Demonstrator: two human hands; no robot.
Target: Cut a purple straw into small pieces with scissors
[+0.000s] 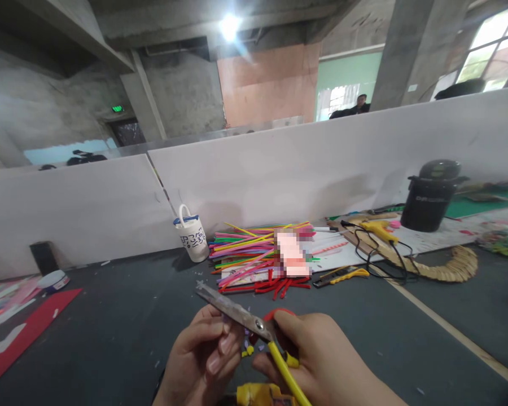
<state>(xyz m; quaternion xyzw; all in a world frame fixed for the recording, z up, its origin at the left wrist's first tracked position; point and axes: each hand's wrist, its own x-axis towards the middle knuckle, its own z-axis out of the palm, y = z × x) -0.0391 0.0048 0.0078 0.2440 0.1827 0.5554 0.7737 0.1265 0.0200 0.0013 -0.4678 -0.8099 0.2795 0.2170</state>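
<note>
My right hand (322,361) grips a pair of scissors (237,313) by their red handles, the grey blades closed and pointing up and left. A yellow strip (285,376) runs down from the scissors' pivot across my right hand. My left hand (203,355) sits just left of the blades, fingers curled in a pinch under them; what it holds is too small to name. Small yellow and purple bits (249,348) lie between the hands. A yellow object (260,393) rests at the bottom edge below both hands.
A pile of coloured sticks (254,248) lies ahead on the dark floor beside a white mug (192,235). A yellow utility knife (342,275), a glue gun with black cord (379,230), a black pot (429,197) and red paper (25,330) lie around. A white partition (279,169) stands behind.
</note>
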